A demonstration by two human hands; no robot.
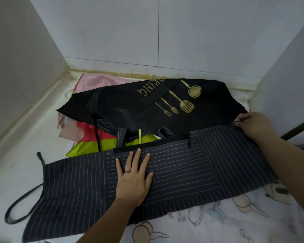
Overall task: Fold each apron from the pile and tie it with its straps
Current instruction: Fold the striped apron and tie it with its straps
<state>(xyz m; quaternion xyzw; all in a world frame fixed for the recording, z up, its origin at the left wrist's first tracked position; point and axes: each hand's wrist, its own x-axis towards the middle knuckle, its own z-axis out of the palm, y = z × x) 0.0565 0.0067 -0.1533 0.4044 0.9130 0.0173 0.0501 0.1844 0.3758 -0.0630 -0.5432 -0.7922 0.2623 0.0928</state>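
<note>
Striped apron [182,172]: dark grey pinstripe, folded into a long band. It runs across the frame from 8 o'clock to 3 o'clock. Left part lies on the white surface [25,155], near edge lies over a cartoon-print sheet [218,223].

Left hand [134,176]: just at 6 o'clock of frame centre. Palm down, fingers straight and slightly spread, pressing flat on the apron's middle panel. Nothing gripped, contact only. Fingertips [139,151] reach the black zip trim [153,144] along the apron's far edge.

Right hand [253,126]: at 3 o'clock, at the apron's far right corner. Fingers curled, thumb and forefinger pinching a thin dark strap [238,121] that comes off that corner. Heel of the hand rests on the striped fabric.

Strap loop [16,213]: long dark loop off the apron's left end at 8 o'clock, lying slack on the white surface. A short strap end [39,156] sits at 9 o'clock, just beside the apron's left corner.

Pile, at 12 o'clock of the striped apron:
- black apron [130,111] on top, gold utensil print, lettering upside down. Its near edge meets the striped apron close to the right hand.
- red and yellow-green cloth [93,144] under it, showing at 10 o'clock of the left hand.
- pink cloth [98,81] at the far back, against the tiled wall [112,32].
</note>
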